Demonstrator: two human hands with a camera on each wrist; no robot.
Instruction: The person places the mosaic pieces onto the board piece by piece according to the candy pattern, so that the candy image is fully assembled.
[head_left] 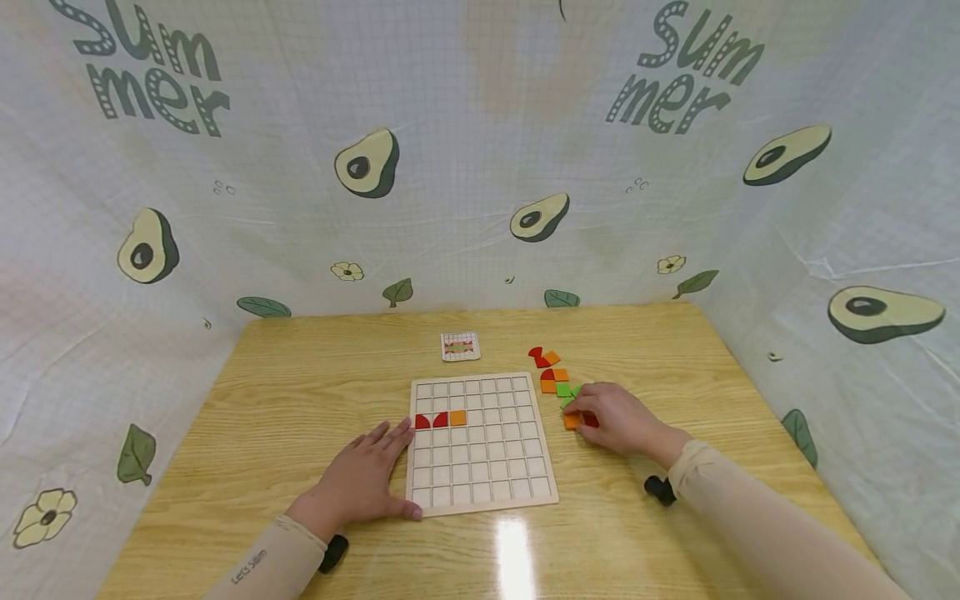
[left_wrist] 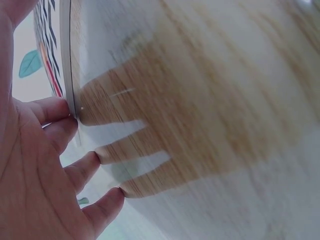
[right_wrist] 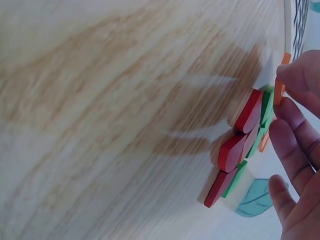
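Observation:
A square wooden grid board lies on the table, with two red quarter-round tiles and an orange square tile in one row at its left side. My left hand rests at the board's left edge, fingers spread and fairly straight, thumb near the lower left corner. To the right of the board, my right hand pinches an orange tile between thumb and fingertip. Red tiles and green tiles lie close beside those fingers, partly hidden under the hand in the head view.
A small pattern card lies behind the board. More loose red and orange tiles trail back along the board's right side. A printed cloth hangs behind the wooden table and at both sides.

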